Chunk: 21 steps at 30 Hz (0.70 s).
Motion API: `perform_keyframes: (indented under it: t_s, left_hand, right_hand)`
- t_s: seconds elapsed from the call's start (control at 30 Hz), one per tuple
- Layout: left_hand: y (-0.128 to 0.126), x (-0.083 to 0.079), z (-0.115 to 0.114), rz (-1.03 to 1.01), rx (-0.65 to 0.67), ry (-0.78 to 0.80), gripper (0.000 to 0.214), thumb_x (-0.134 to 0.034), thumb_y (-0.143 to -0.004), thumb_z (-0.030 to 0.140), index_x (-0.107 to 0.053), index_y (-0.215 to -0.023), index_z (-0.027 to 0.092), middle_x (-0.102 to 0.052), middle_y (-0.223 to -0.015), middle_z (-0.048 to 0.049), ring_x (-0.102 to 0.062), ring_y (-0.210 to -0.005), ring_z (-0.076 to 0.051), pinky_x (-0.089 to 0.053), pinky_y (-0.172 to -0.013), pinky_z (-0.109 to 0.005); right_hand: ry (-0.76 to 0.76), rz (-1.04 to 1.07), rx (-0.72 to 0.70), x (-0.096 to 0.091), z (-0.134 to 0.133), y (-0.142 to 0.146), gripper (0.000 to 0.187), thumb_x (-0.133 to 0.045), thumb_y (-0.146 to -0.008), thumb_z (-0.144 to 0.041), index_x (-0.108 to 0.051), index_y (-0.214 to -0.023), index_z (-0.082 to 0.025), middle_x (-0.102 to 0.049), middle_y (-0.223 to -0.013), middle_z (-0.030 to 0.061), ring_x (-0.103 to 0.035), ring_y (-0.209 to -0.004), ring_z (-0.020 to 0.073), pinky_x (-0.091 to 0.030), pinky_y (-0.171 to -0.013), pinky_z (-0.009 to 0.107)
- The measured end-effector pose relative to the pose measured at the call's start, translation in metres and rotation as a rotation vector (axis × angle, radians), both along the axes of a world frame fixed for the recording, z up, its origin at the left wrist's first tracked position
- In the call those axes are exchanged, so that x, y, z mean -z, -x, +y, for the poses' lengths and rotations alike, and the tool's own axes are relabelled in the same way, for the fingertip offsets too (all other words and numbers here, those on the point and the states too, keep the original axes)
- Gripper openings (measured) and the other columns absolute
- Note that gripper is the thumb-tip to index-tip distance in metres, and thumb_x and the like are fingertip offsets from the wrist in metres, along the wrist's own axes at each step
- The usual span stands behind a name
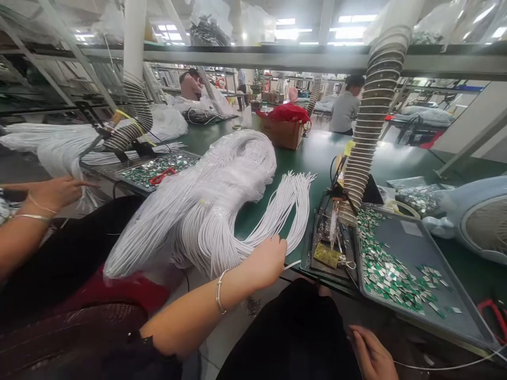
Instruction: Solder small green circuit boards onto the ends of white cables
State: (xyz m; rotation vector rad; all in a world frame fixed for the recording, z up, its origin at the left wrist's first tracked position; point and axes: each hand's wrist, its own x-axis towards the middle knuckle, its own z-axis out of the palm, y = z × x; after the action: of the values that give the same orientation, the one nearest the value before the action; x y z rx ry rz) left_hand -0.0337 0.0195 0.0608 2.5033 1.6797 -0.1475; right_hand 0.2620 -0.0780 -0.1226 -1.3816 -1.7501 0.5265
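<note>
My left hand (266, 264), with a bangle at the wrist, is closed at the near edge of the green bench beside a big bundle of white cables (214, 227). A short length of white cable (292, 265) sticks out past its knuckles. Low in the view, my right hand (373, 352) has its fingers curled and drawn together; what lies between them is hidden. A thin white wire (447, 367) runs from beside that hand to the right. Between the hands and the bench stand a soldering iron (333, 227) and a yellowish sponge (327, 255).
A grey tray (431, 253) holds many small green circuit boards (390, 274). A ribbed extraction hose (372, 111) hangs over the iron. At right is a pale blue fan (483, 216). At left, a co-worker's hand (55, 198) is near more cables and another board tray (138, 177).
</note>
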Motion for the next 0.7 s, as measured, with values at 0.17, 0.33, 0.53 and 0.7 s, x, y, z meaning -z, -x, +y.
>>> perform_keyframes:
  t_s: [0.17,0.33,0.53,0.7]
  left_hand:
    - [0.0,0.002,0.004,0.038,0.031,0.025,0.015,-0.046,-0.081,0.018,-0.058,-0.084,0.01,-0.061,-0.086,-0.0155,-0.059,-0.085,-0.027,-0.046,-0.07,-0.036]
    - [0.01,-0.003,-0.006,0.025,0.129,0.101,0.017,-0.043,-0.076,0.015,-0.057,-0.086,0.011,-0.063,-0.085,-0.0141,-0.061,-0.077,-0.026,-0.047,-0.067,-0.035]
    - [0.036,-0.025,-0.023,-0.036,0.248,0.249,0.016,-0.048,-0.075,0.023,-0.053,-0.088,0.018,-0.066,-0.087,-0.007,-0.063,-0.077,-0.022,-0.048,-0.066,-0.03]
    - [0.049,-0.043,-0.029,-0.013,0.292,0.422,0.022,-0.059,-0.071,0.03,-0.057,-0.091,0.02,-0.069,-0.083,-0.0057,-0.065,-0.075,-0.024,-0.046,-0.062,-0.029]
  right_hand:
    - [-0.079,0.006,-0.021,-0.019,0.004,0.025,0.025,-0.049,-0.087,-0.037,-0.068,-0.086,-0.02,-0.072,-0.078,0.0069,-0.07,-0.069,0.016,-0.058,-0.062,0.02]
    - [-0.06,0.041,-0.06,-0.025,0.004,0.035,0.021,-0.049,-0.088,-0.03,-0.066,-0.09,-0.02,-0.07,-0.079,0.0065,-0.069,-0.071,0.0154,-0.057,-0.063,0.02]
    - [0.081,0.159,-0.105,-0.041,0.003,0.046,0.021,-0.049,-0.088,-0.031,-0.067,-0.089,-0.02,-0.068,-0.075,0.0066,-0.067,-0.066,0.0162,-0.056,-0.06,0.023]
    - [0.208,0.359,-0.129,-0.061,0.0,0.073,0.028,-0.048,-0.088,-0.04,-0.067,-0.088,-0.019,-0.067,-0.071,0.0062,-0.066,-0.062,0.0159,-0.056,-0.06,0.026]
